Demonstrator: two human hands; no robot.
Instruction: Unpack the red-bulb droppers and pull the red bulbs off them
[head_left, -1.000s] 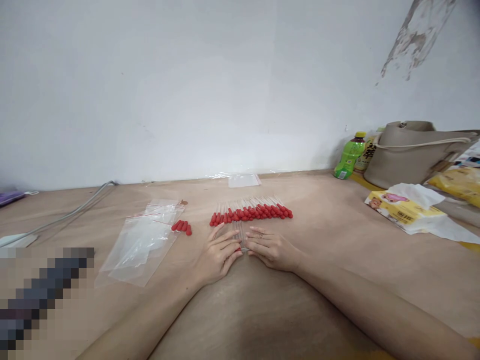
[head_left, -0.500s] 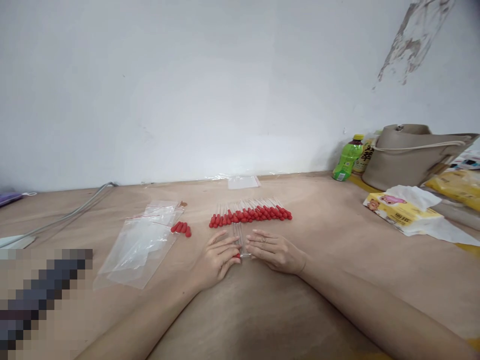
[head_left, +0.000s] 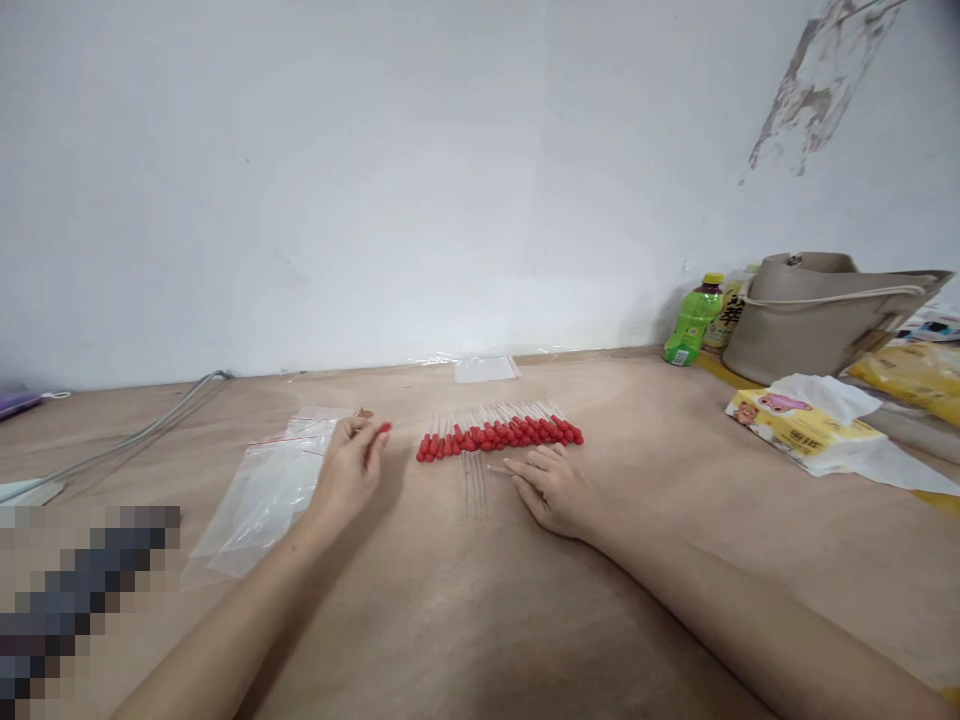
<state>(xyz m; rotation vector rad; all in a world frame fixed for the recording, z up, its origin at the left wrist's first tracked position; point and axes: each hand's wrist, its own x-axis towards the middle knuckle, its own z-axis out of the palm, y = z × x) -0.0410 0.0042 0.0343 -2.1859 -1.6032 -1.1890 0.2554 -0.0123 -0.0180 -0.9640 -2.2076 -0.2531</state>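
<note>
My left hand (head_left: 346, 468) is raised at the left, its fingers pinched on a red rubber bulb (head_left: 385, 427). My right hand (head_left: 553, 490) rests low over the table, closed around one end of a thin clear tube (head_left: 498, 469) that points left. Between the hands, several bare clear tubes (head_left: 474, 490) lie side by side. Just beyond them is a row of clear droppers with red bulbs (head_left: 499, 434), bulb ends toward me. The spot where loose bulbs lay is largely hidden by my left hand.
Clear zip bags (head_left: 262, 500) lie at the left, near a grey cable (head_left: 150, 432). Another small bag (head_left: 486, 369) is by the wall. On the right stand a green bottle (head_left: 694, 320), a beige bag (head_left: 795, 315) and a tissue pack (head_left: 806, 425).
My left hand has moved left and away from the tubes, up to the loose red bulbs. My right hand has shifted slightly right, and a single tube now sticks out of its fingers.
</note>
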